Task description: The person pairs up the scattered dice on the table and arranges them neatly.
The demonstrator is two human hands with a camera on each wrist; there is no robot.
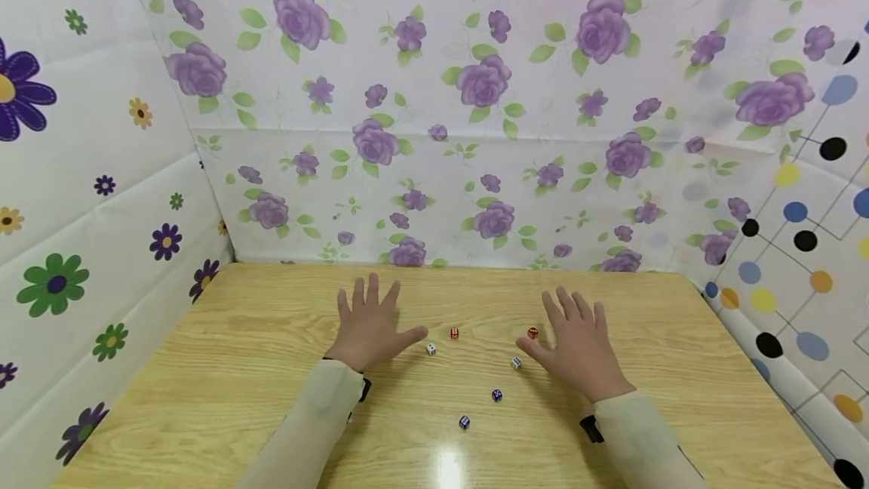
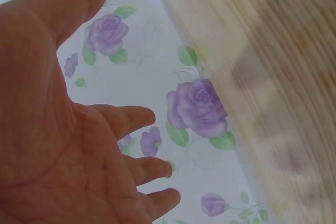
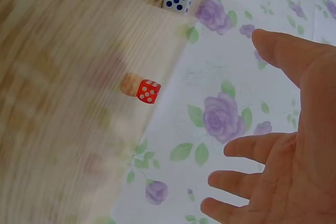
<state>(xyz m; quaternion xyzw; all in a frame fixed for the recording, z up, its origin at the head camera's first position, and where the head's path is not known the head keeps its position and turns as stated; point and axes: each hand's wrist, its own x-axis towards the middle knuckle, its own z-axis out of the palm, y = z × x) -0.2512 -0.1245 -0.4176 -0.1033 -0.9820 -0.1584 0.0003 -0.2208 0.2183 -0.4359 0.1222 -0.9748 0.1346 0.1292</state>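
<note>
My left hand (image 1: 370, 330) hovers above the wooden table with fingers spread and nothing in its grasp. Just past its thumb lie a white die (image 1: 431, 349) and a red die (image 1: 454, 333). On the other side, my right hand (image 1: 577, 344) is spread too and holds nothing. By its thumb are another red die (image 1: 532, 333) and another white die (image 1: 516, 362); the right wrist view shows a red die (image 3: 149, 91) and a white die (image 3: 176, 0) beyond the fingers. Nearer to me, between the forearms, sit two dark blue dice, one (image 1: 497, 395) farther off than the other (image 1: 465, 422).
The wooden table (image 1: 271, 413) meets a rose-patterned cloth (image 1: 434, 195) at its back edge. A cloth with daisies (image 1: 102, 247) borders it on the left, and a dotted cloth (image 1: 801, 270) on the right. Dark bands (image 1: 591, 429) circle the wrists.
</note>
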